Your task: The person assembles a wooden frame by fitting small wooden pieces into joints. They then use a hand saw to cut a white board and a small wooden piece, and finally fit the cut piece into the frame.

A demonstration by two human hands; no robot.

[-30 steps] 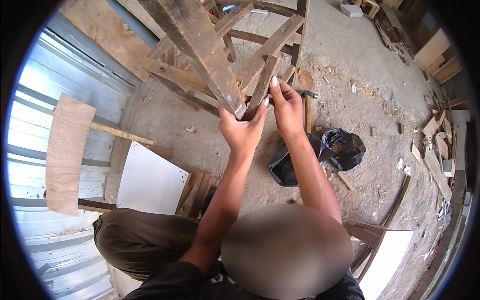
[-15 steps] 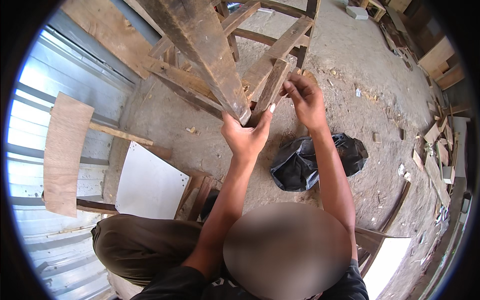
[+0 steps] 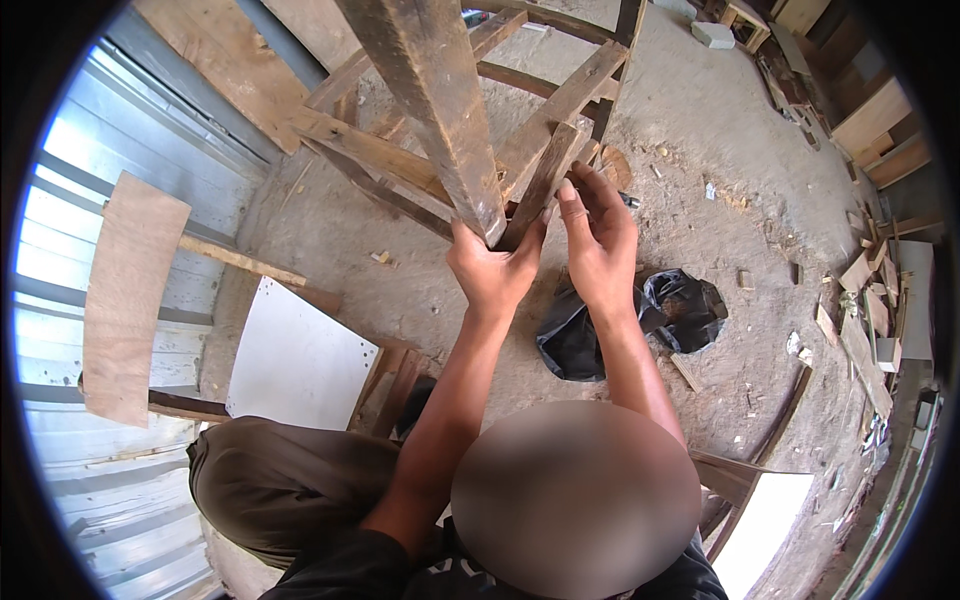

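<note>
A heavy, worn wooden leg [image 3: 430, 110] belonging to an upturned wooden frame slants down toward me. A short wooden strip [image 3: 548, 180] meets its lower end at an angle. My left hand [image 3: 492, 270] is closed round this joint, thumb on the strip and fingers by the leg. Close beside the strip's right side is my right hand [image 3: 603, 235], its fingers bent upward and the thumb near the fingertips. Anything small between those fingertips is hidden. Behind, a crossbar [image 3: 565, 105] of the frame runs up to the right.
A black plastic bag [image 3: 570, 340] lies on the dirt floor below my right forearm. To the left stand a white panel [image 3: 295, 350] and a curved plywood piece [image 3: 135, 300] by the corrugated metal wall. Wood scraps [image 3: 868, 330] are heaped at the right. A round wood piece [image 3: 617, 168] lies beyond my right hand.
My right hand has turned and moved slightly down and left, closer to the strip. The leg now appears steeper and shifted right in view. My left hand keeps its grip at the joint.
</note>
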